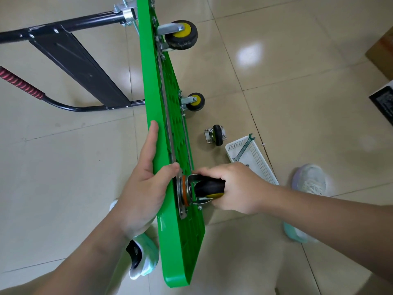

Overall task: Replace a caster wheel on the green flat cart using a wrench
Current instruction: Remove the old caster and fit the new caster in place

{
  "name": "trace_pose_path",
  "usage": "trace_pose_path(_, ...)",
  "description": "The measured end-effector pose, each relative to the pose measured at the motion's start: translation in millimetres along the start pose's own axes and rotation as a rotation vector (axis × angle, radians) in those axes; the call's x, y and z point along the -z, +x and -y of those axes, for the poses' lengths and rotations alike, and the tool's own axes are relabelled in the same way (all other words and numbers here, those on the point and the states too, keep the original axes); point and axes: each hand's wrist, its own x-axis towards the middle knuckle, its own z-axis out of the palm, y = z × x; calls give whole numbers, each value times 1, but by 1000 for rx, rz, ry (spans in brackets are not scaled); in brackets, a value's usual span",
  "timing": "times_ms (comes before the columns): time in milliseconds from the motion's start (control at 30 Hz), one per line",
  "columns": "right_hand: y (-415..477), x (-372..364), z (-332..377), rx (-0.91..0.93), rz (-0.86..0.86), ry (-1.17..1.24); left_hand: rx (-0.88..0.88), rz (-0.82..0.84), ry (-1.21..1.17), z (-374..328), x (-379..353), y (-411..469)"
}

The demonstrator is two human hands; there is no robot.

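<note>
The left hand (pixel 146 177) clasps the top edge of the tipped green cart (pixel 153 81); the right hand (pixel 236 186) grips the caster wheel (pixel 209 186) at its underside, above the floor (pixel 276 81).

The right hand (pixel 236 186) hides most of the caster wheel (pixel 209 186).

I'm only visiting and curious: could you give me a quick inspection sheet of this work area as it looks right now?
Surface: glossy beige tiled floor.
Job's things: green cart tipped on its long edge; caster wheel at its near underside; loose caster on the floor beside a white basket; wrench in that basket.
Clutter: nothing seen.
Grips: left hand clasps the cart's upper edge; right hand grips the caster wheel.
Cables: nothing seen.
Surroundings: cardboard box and black box at the right edge.
</note>
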Motion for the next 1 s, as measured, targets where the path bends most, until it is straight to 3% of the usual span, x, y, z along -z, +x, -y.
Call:
trace_pose_path(267,8,-2,3,70,-23,-241,18,16,-31,0,2,-1)
trace_pose_path(1000,18,0,2,105,-6,-313,22,24,-11,5,6,1)
